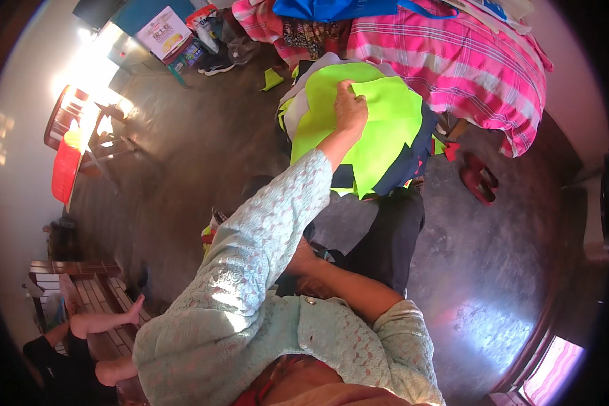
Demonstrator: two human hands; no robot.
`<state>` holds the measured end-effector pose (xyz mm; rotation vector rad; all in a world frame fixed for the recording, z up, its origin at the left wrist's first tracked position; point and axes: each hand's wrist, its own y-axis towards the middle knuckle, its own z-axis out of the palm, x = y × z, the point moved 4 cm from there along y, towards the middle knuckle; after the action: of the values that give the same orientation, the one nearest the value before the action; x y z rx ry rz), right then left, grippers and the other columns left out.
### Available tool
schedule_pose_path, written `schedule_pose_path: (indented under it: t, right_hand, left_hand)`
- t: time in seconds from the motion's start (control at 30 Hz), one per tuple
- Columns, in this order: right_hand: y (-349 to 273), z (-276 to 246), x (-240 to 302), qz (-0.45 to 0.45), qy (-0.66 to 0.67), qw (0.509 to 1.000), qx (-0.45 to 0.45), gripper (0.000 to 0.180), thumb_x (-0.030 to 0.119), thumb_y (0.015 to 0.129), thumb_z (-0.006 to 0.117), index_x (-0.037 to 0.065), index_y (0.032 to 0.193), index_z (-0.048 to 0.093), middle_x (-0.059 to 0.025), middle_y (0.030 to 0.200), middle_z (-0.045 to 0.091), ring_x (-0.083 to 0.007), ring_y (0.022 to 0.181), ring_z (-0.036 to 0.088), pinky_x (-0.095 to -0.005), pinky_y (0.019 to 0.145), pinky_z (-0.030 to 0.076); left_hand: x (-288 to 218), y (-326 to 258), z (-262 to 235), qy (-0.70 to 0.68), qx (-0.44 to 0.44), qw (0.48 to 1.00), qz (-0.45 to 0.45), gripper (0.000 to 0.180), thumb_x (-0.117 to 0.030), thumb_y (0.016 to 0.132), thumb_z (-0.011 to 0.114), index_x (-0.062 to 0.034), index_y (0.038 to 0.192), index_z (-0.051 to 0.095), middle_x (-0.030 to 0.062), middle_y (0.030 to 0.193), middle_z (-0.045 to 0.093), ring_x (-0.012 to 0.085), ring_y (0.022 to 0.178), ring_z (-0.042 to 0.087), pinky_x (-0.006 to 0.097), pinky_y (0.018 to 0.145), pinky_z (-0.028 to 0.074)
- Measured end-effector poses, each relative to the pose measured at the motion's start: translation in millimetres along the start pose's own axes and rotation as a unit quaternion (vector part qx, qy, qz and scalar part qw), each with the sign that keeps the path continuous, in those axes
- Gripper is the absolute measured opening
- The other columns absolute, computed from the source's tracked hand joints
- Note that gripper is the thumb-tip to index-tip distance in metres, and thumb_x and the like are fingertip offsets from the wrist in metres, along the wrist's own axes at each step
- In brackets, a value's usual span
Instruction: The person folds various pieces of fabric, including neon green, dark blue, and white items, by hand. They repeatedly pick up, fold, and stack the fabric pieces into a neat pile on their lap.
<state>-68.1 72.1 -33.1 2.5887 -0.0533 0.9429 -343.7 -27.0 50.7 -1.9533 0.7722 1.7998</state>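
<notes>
A heap of cut fabric pieces lies before me, with a bright yellow-green fabric piece (pixel 389 111) on top. My left hand (pixel 351 109) reaches out over the heap, its fingers closed on the edge of that piece. Grey fabric (pixel 298 111) and dark navy fabric (pixel 394 169) stick out around the yellow-green layers. My right hand (pixel 302 260) is low near my lap, partly behind my left forearm; its fingers are hidden, and what it touches cannot be made out.
A pink plaid cloth (pixel 446 61) covers something beyond the heap, with a blue bag (pixel 338 8) on it. A dark red sandal (pixel 479 177) and fabric scraps (pixel 272 80) lie on the floor. At left are a red plastic chair (pixel 65 169) and a person's bare legs (pixel 105 321) on a bench.
</notes>
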Motion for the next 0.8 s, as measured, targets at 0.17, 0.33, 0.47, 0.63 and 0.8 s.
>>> schedule_pose_path:
  t: [0.17,0.33,0.47,0.63,0.8]
  right_hand:
    - [1,-12,0,0.014,-0.016,0.999,0.026,0.071,0.044,0.070,0.063,0.014,0.132,0.044,-0.0113,0.140,0.036,-0.0294,0.133,0.025,-0.0562,0.105,0.009]
    - [5,-21,9,0.044,-0.078,0.974,0.208,0.077,0.046,0.068,0.064,0.016,0.135,0.040,-0.0099,0.141,0.035,-0.0310,0.131,0.026,-0.0561,0.107,0.008]
    - [2,-13,0,0.012,-0.047,0.993,0.106,0.075,0.045,0.069,0.065,0.015,0.133,0.040,-0.0114,0.140,0.034,-0.0339,0.131,0.024,-0.0527,0.108,0.010]
    - [5,-17,12,0.013,-0.058,0.994,0.087,0.077,0.042,0.068,0.066,0.020,0.136,0.036,-0.0098,0.145,0.027,-0.0315,0.132,0.024,-0.0522,0.107,0.012]
    - [6,-15,8,0.014,0.024,0.999,0.043,0.082,0.030,0.061,0.073,0.018,0.134,0.038,-0.0112,0.144,0.028,-0.0306,0.133,0.023,-0.0486,0.106,0.016]
  left_hand:
    - [-20,-25,-1,-0.039,0.107,0.993,-0.040,0.046,0.000,0.078,0.060,-0.0047,0.120,0.041,0.0138,0.100,0.054,0.0209,0.083,0.059,0.033,0.059,0.051]
    - [-36,-36,-32,0.049,0.153,0.987,0.004,0.042,-0.005,0.079,0.063,-0.0024,0.117,0.046,0.0160,0.110,0.053,0.0179,0.080,0.062,0.030,0.051,0.053]
    - [-56,-55,-89,0.041,0.187,0.980,0.051,0.033,-0.009,0.080,0.064,-0.0021,0.110,0.053,0.0094,0.086,0.063,0.0133,0.071,0.061,0.027,0.055,0.051]
    - [-65,-96,-205,-0.001,0.156,0.988,0.020,0.026,-0.010,0.086,0.060,-0.0014,0.110,0.056,0.0067,0.103,0.059,0.0153,0.088,0.062,0.028,0.069,0.052]
    - [-33,-141,-309,-0.023,-0.002,0.999,-0.022,0.020,-0.012,0.085,0.061,-0.0016,0.102,0.060,0.0065,0.091,0.062,0.0138,0.081,0.063,0.026,0.064,0.052]
